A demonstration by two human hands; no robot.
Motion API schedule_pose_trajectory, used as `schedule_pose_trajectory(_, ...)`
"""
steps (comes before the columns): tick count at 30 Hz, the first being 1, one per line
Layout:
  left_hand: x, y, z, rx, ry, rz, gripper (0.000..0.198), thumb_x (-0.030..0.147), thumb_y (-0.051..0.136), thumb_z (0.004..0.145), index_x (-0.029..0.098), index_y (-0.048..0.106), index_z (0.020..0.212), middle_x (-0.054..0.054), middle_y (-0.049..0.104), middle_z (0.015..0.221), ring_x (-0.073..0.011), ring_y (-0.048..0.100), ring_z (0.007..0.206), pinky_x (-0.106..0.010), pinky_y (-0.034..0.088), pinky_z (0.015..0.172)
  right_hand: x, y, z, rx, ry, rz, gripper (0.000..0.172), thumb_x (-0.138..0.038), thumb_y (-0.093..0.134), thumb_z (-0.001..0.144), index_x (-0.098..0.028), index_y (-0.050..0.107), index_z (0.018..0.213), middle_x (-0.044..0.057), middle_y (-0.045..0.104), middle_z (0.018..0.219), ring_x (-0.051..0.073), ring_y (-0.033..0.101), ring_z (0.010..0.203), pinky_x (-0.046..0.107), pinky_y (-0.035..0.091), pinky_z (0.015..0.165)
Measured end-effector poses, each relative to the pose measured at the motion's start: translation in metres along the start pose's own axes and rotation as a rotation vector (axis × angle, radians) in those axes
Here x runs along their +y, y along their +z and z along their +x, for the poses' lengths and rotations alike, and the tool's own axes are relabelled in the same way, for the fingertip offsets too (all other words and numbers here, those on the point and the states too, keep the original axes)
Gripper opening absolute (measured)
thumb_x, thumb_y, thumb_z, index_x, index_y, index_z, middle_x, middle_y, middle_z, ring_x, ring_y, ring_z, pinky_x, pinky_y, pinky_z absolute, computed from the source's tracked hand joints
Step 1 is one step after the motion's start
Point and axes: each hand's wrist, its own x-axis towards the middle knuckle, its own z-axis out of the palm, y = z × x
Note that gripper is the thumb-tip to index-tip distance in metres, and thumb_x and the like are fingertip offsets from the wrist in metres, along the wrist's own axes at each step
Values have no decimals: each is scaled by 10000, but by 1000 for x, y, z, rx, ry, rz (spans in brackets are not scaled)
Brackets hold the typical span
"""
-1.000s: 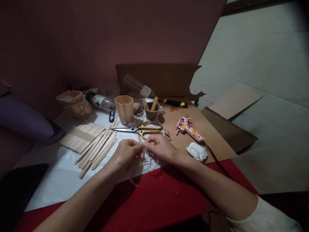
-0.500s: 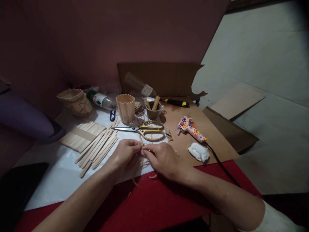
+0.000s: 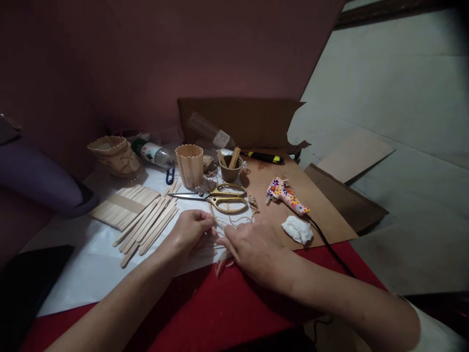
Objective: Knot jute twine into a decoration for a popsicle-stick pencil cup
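My left hand (image 3: 190,231) is closed in a pinch on a thin stick wound with pale twine (image 3: 223,254), held over the white sheet (image 3: 88,264). My right hand (image 3: 252,249) lies lower and to the right, fingers curled round loose strands of the same twine at the sheet's front edge. Gold-handled scissors (image 3: 216,198) rest just beyond both hands. Loose wooden craft sticks (image 3: 150,227) lie to the left of my left hand.
A cup built of craft sticks (image 3: 189,165), a small brown cup of sticks (image 3: 230,168), a joined stick panel (image 3: 122,207), a plastic bottle (image 3: 152,152) and a woven basket (image 3: 115,155) stand behind. A patterned glue gun (image 3: 287,195), white wad (image 3: 297,230), cutter (image 3: 264,157) and cardboard (image 3: 293,205) are right.
My right hand has slid down and towards me from beside the left hand, drawing twine strands with it. My left hand has kept its pinch in place.
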Motion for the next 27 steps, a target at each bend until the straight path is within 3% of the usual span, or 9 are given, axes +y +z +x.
schedule_pose_trajectory(6,0,-4,1,-17,-12,0,80,150,525,727,154,478,663,12,596,536,-8,256,230,-162,114,265,40,-28,-17,24,90,-169,430,-481,456,863,-154,686,705,136,641,738,224,555,695,320,318,576)
schedule_pose_trajectory(10,-1,-6,2,-38,-7,6,78,170,526,735,154,477,677,6,607,556,-9,260,227,-159,114,259,61,-48,-22,447,165,-111,353,-399,479,869,-142,675,729,138,620,869,243,529,845,357,366,706)
schedule_pose_trajectory(12,-1,-6,2,-43,-9,-7,88,184,533,733,156,473,675,7,610,560,-8,258,225,-156,116,256,57,-49,-15,524,122,137,267,-268,448,890,-140,664,799,114,616,927,199,542,855,327,392,743)
schedule_pose_trajectory(14,-1,-5,2,-44,-3,-21,98,197,543,728,157,471,674,10,609,555,-8,258,222,-155,121,252,44,-40,-2,393,36,455,222,-181,435,879,-148,651,845,82,624,935,152,566,826,272,420,726)
schedule_pose_trajectory(16,0,-5,2,-44,-3,-24,98,204,550,719,158,475,677,17,598,531,-13,267,219,-153,127,248,31,-25,16,138,9,700,211,-167,437,857,-157,638,794,41,629,760,115,564,639,234,423,587)
schedule_pose_trajectory(19,1,-4,0,-31,-19,-41,79,189,555,697,159,483,690,26,586,503,-18,267,211,-154,129,246,19,-3,40,-219,206,975,192,-212,410,856,-164,596,861,-20,556,527,83,454,372,209,349,398)
schedule_pose_trajectory(22,2,-4,-1,-24,-14,-65,69,163,555,674,156,487,682,29,579,491,-19,270,214,-152,127,249,16,6,53,-206,306,1069,117,-176,509,790,-157,550,898,-63,493,448,68,402,327,182,304,359)
schedule_pose_trajectory(25,1,-5,-1,-45,-17,-71,78,144,565,648,155,489,661,40,552,462,-19,270,220,-152,124,254,15,3,57,-280,266,1117,35,-168,554,761,-135,563,767,-66,459,393,50,343,309,173,262,352)
schedule_pose_trajectory(27,1,-6,0,-56,-21,-79,61,117,538,646,155,492,659,38,553,463,-20,262,218,-156,120,254,13,0,58,-357,219,1109,148,-197,533,783,-134,558,651,-50,455,370,49,323,306,180,244,351)
